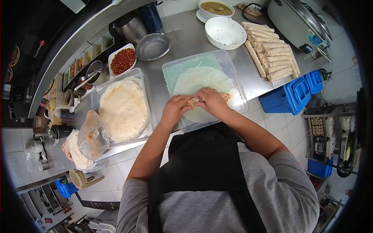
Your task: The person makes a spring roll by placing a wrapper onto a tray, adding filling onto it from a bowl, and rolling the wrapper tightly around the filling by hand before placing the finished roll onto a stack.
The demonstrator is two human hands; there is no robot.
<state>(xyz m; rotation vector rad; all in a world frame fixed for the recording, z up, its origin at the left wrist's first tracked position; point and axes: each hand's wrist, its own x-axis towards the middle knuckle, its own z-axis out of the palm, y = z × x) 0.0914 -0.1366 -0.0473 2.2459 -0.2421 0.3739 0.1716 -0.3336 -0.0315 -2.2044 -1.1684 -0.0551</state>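
While the left hand (176, 108) and right hand (211, 101) are curling in, pinching filling (225, 96), a round wrapper (200, 79) is lying beneath it on a clear tray (232, 69) at the near edge of the tabletop (185, 37). Step judged: shaping the filling into a line; next move is probably calling for folding the wrapper over. Rolls (274, 52) are resting toward the right end, stacked sheets (123, 110) toward the left, a white bowl (225, 43) beside the rolls. Hands are partly hiding the filling.
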